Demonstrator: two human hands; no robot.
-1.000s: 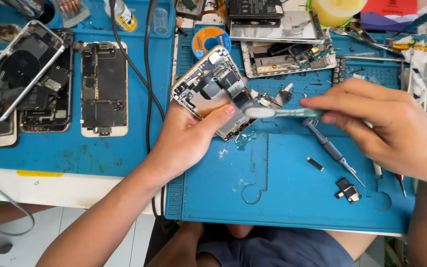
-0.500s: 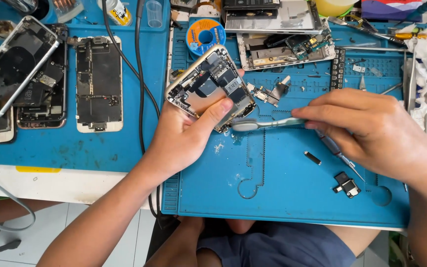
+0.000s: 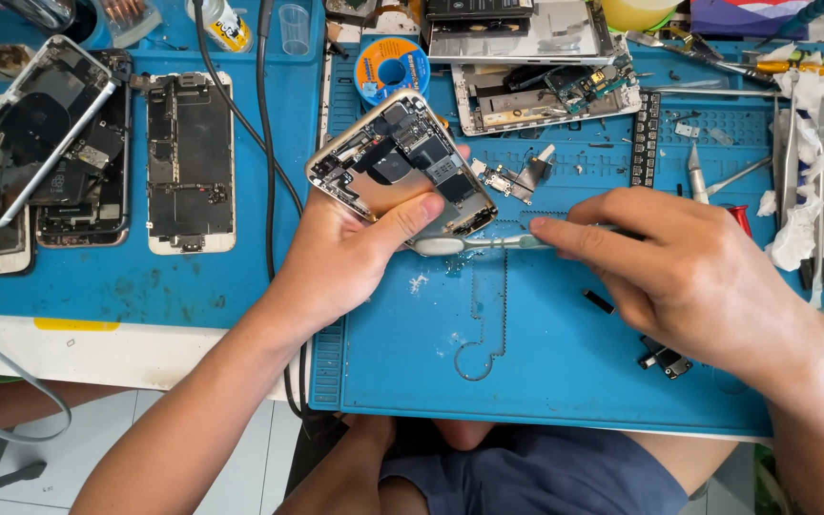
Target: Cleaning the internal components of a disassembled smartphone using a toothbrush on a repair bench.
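In the head view, the left hand point(image 3: 345, 253) grips 1 opened phone shell point(image 3: 401, 167), thumb pressed across its lower edge, tilted above the blue mat point(image 3: 545, 362) at about 11 o'clock from the mat's centre. The right hand point(image 3: 689, 277) pinches 1 pale brush point(image 3: 474, 244) between thumb and forefinger, its head touching the shell's lower rim. At 9 o'clock lie 3 more stripped phones point(image 3: 190, 162); 1 solder spool point(image 3: 391, 67) sits at 12.
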